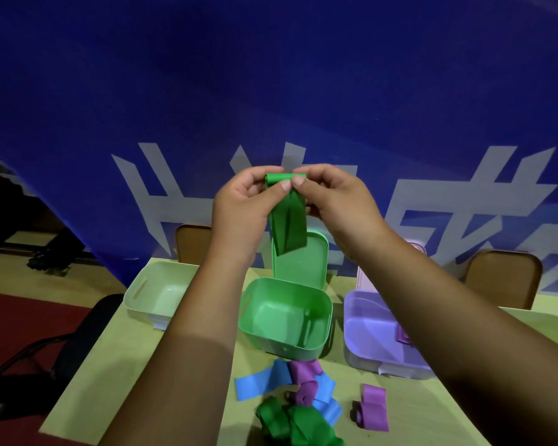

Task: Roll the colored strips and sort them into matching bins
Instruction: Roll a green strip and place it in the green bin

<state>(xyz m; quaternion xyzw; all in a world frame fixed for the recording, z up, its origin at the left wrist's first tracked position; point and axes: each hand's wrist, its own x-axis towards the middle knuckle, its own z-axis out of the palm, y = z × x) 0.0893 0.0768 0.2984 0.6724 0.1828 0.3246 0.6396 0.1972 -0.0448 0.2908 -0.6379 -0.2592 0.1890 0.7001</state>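
Observation:
Both hands are raised above the table and hold one green strip [289, 220]. My left hand [244, 204] pinches its rolled top end with thumb and fingers. My right hand [332, 197] pinches the same end from the right. The rest of the strip hangs down toward the green bin [255, 329], which stands open below with its lid [316, 268] behind it. A pale bin [149, 291] stands to the left and a purple bin [361, 317] to the right, holding a purple piece [403, 336].
A pile of loose blue, purple and green strips [297, 400] lies on the yellow-green table [116, 375] near its front edge. A lone purple strip [372, 407] lies to the right. Two brown chair backs [503, 275] and a blue banner stand behind. A black chair [62, 346] is at left.

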